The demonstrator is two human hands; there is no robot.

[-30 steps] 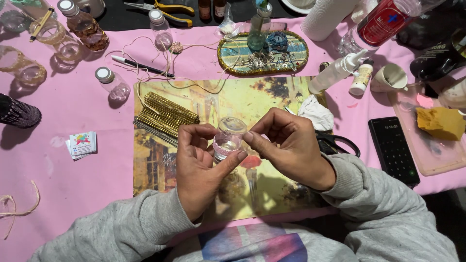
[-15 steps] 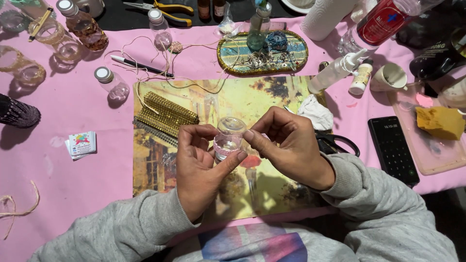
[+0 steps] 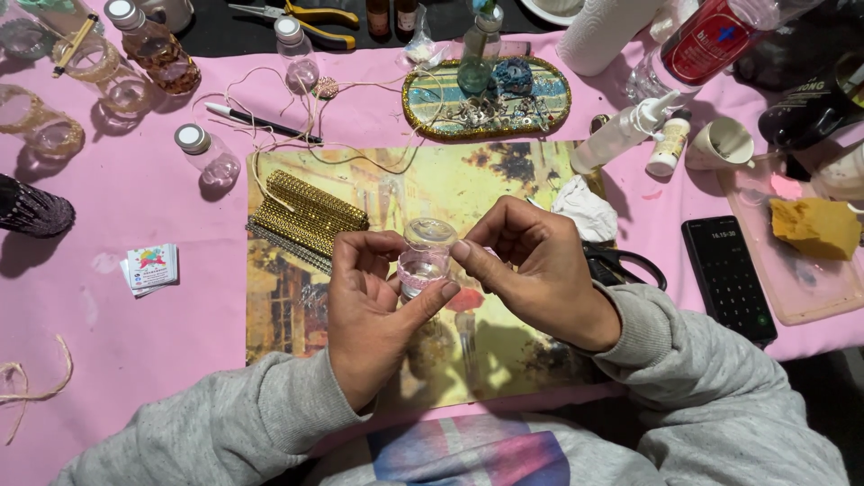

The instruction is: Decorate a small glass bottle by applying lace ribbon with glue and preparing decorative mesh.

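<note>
A small clear glass bottle (image 3: 425, 256) with an open mouth is held upright over a yellow picture mat (image 3: 396, 189). My left hand (image 3: 373, 306) wraps its lower part, thumb across the front. My right hand (image 3: 540, 270) pinches the bottle's right side with fingertips near the neck. Both grey sleeves reach in from the bottom. A strip of gold rhinestone trim (image 3: 306, 216) lies on the mat just left of my left hand.
Pink cloth (image 3: 117, 342) covers the table. Small capped bottles (image 3: 207, 157), an oval tray of trinkets (image 3: 490, 103), pliers (image 3: 306, 18), a pen (image 3: 256, 121), scissors (image 3: 621, 265), a phone (image 3: 727, 274), a yellow sponge (image 3: 814, 227) on a pink tray, glue bottle (image 3: 621, 135), and a card stack (image 3: 151, 267) surround the mat.
</note>
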